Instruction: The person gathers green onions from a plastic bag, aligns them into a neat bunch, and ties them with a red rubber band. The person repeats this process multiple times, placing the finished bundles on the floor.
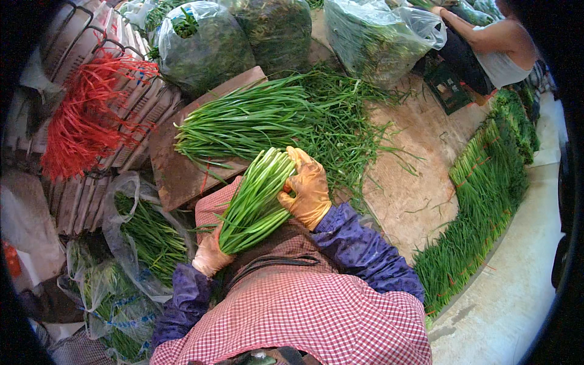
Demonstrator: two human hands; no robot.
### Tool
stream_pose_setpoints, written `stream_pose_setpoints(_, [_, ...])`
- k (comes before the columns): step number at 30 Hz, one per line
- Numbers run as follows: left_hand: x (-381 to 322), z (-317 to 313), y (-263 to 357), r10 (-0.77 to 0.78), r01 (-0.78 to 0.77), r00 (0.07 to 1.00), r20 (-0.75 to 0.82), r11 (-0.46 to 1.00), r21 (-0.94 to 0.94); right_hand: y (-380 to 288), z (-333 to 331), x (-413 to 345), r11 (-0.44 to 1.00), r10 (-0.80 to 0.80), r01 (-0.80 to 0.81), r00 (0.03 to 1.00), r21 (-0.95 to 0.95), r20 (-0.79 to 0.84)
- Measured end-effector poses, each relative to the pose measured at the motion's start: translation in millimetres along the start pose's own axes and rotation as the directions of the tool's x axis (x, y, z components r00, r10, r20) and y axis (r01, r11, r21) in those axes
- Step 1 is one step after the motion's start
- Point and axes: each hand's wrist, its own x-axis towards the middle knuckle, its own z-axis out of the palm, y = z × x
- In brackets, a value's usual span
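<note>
Over my lap I hold a bunch of garlic chives (258, 200), its pale cut ends pointing up and away from me. My left hand (213, 252) grips the lower, leafy end. My right hand (306, 189), in an orange rubber glove, is closed around the right side near the pale ends. Just beyond, a larger heap of loose garlic chives (248, 116) lies across a wooden board (175, 171), pale ends to the left. A red tie (205, 179) hangs at the board's near edge.
Red plastic ties (86, 114) drape over stacked crates (150, 102) at left. Bags of greens (153, 237) stand at lower left and bagged greens (207, 50) at the back. Leaf scraps (346, 137) litter the floor. Tied bunches (470, 219) line the right. Another person (502, 50) sits at upper right.
</note>
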Motion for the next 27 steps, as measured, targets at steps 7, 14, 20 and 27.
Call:
stream_pose_setpoints(7, [4.4,-1.7,-5.5,0.105,-0.109,0.993,0.055,0.991,0.072,21.9,-35.4,7.0,0.961,0.167,-0.143,0.982,0.236,-0.089])
stream_pose_setpoints(14, [1.8,-1.6,-8.4,-0.031,0.024,0.998,0.061,0.994,0.11,13.2,12.1,26.3,0.557,0.285,-0.393,0.918,0.731,0.276])
stream_pose_setpoints(20, [-1.4,-8.3,-11.4,-0.062,0.077,0.992,0.111,0.989,-0.13,49.1,-28.8,25.5,0.956,-0.132,0.148,0.988,0.253,-0.077])
stream_pose_setpoints(27, [5.0,-6.3,-14.7,0.166,-0.173,0.984,0.065,0.977,0.124,120.2,-146.1,9.3,0.31,0.881,-0.386,0.461,-0.869,0.11])
